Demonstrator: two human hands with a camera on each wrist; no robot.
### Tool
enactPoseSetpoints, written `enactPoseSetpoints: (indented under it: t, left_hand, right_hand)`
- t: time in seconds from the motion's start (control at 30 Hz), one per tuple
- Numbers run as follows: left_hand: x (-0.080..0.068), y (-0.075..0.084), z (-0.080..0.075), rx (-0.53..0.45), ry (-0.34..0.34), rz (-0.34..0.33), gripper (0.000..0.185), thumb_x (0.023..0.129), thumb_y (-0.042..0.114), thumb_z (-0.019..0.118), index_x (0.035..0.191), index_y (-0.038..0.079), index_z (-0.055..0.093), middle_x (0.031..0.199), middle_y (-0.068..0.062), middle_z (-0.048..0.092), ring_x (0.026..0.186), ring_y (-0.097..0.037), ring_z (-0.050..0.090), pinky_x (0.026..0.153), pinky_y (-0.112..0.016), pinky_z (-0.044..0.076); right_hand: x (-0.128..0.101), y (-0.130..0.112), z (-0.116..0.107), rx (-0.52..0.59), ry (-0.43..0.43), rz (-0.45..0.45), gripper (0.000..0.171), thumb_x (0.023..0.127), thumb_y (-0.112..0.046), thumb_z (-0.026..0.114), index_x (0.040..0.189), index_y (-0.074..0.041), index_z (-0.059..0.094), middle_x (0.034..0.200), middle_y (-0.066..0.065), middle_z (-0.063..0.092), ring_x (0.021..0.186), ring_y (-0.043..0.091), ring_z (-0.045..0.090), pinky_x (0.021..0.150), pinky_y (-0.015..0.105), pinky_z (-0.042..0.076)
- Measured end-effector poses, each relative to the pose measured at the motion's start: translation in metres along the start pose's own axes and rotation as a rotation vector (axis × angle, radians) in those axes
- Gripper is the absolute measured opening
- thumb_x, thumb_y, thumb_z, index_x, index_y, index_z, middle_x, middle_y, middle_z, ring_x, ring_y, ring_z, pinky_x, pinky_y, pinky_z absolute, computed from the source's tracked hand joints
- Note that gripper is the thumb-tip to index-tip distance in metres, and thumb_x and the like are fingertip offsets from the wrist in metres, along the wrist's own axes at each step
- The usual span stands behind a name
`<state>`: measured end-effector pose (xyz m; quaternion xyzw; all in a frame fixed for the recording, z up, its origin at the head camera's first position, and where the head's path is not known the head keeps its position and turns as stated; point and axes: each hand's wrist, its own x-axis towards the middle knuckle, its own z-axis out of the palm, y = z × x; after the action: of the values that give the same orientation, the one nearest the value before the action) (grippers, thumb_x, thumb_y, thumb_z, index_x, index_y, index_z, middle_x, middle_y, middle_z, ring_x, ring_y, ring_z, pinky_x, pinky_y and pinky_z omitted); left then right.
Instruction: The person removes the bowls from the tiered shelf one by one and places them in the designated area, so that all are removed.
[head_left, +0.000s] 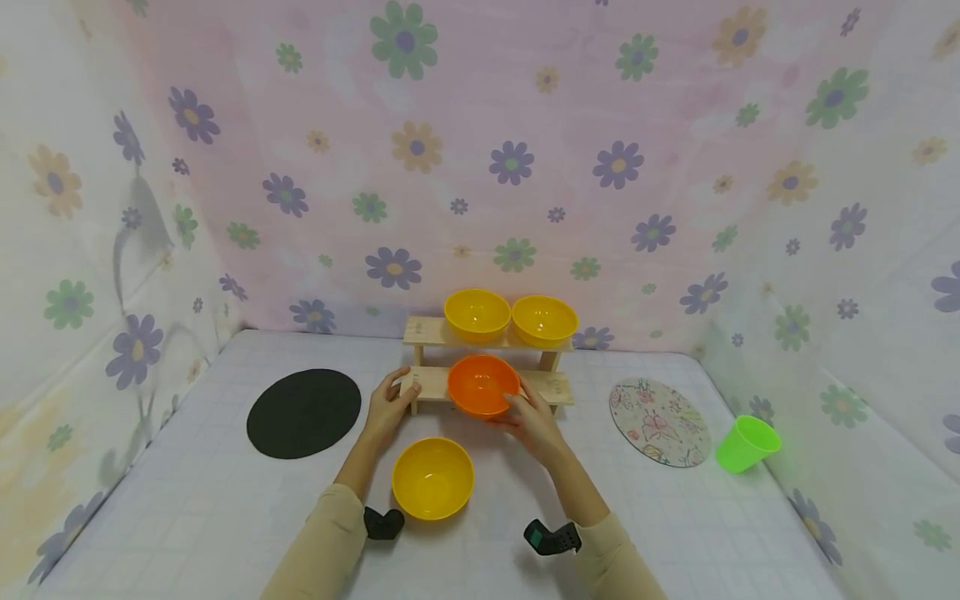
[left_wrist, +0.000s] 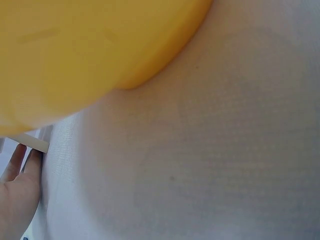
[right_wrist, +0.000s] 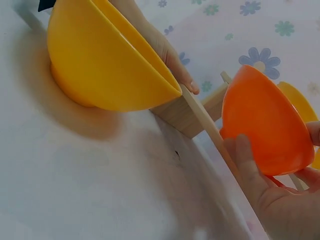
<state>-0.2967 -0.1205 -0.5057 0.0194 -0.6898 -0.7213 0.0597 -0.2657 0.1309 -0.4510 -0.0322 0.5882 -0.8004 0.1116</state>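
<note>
Nearest the head cam: two beige sleeves w/ black wrist cams, and a yellow bowl (head_left: pixel 432 477) sitting upright on the white grid tablecloth (head_left: pixel 187 517) between the forearms, empty, glossy inside.

Right hand (head_left: pixel 534 423) grasps the orange bowl (head_left: pixel 483 384) by its near right side; in the right wrist view the thumb (right_wrist: pixel 246 165) lies along the bowl's outer wall w/ the other fingers curled under the base. The bowl is plain glossy orange plastic, round, deep, w/ a thin rim, empty, opening up in the head view. It's at the lower step of the small wooden two-tier rack (head_left: pixel 558 388), about mid-shelf; can't tell if it rests fully on the board or is held just off it.

Left hand (head_left: pixel 388 404) grips the rack's left end, thumb on top of the lower board, fingers wrapped round the front edge; the left wrist view shows only the hand's edge (left_wrist: pixel 17 195) beside the wood, under the yellow bowl's underside.

Outward: the top step carries two more yellow bowls, left one (head_left: pixel 477 313) and right one (head_left: pixel 544 319), side by side, rims nearly touching. Black round mat (head_left: pixel 303 412) lies flat, left of the rack; floral round mat (head_left: pixel 659 421) lies on the right. Green plastic cup (head_left: pixel 746 445) lies tipped on its side near the right curtain. Flower-print cloth (head_left: pixel 525 125) forms the backdrop.
</note>
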Motion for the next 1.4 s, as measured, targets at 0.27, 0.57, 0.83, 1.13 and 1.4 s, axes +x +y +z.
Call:
enactPoseSetpoints:
  t: [0.27,0.57,0.83,1.13,1.4]
  left_hand:
    - [0.001,0.000,0.000,-0.008,-0.001,0.000,0.050,0.090,0.012,0.063,0.137,0.006,0.046,0.128,-0.028,0.052,0.109,-0.025,0.053,0.083,-0.018,0.045]
    - [-0.001,0.002,0.000,-0.002,-0.010,-0.015,0.052,0.092,0.014,0.062,0.139,0.006,0.044,0.132,-0.028,0.049,0.116,-0.028,0.050,0.087,-0.019,0.043]
    - [-0.002,0.000,0.001,0.001,-0.004,-0.016,0.052,0.091,0.015,0.063,0.138,0.006,0.045,0.130,-0.028,0.051,0.112,-0.026,0.052,0.083,-0.017,0.044]
    - [-0.001,0.001,0.001,-0.010,0.008,-0.011,0.050,0.091,0.012,0.062,0.138,0.005,0.045,0.130,-0.027,0.051,0.113,-0.025,0.051,0.082,-0.014,0.043]
    - [-0.001,-0.006,-0.001,-0.025,-0.009,0.041,0.050,0.089,0.018,0.064,0.135,0.007,0.047,0.128,-0.028,0.052,0.114,-0.029,0.052,0.095,-0.034,0.045]
  right_hand:
    - [-0.020,-0.002,-0.015,-0.047,0.004,0.038,0.060,0.096,-0.008,0.042,0.151,-0.012,0.019,0.149,0.022,0.023,0.079,0.022,0.064,0.080,0.036,0.054]
    - [-0.045,0.004,-0.034,-0.108,-0.015,0.075,0.059,0.096,-0.009,0.043,0.150,-0.014,0.020,0.148,0.023,0.025,0.084,0.023,0.063,0.082,0.038,0.053]
    - [-0.066,0.011,-0.049,-0.110,-0.063,0.077,0.061,0.096,-0.007,0.041,0.151,-0.006,0.015,0.153,0.024,0.012,0.082,0.021,0.062,0.082,0.037,0.053]
    - [-0.080,0.021,-0.061,-0.131,-0.147,0.110,0.065,0.096,-0.009,0.043,0.151,-0.004,0.008,0.151,0.030,0.008,0.087,0.018,0.064,0.083,0.036,0.053]
    - [-0.087,0.032,-0.066,-0.115,-0.247,0.097,0.067,0.097,-0.010,0.044,0.150,-0.001,0.004,0.147,0.039,0.007,0.097,0.028,0.064,0.084,0.048,0.050]
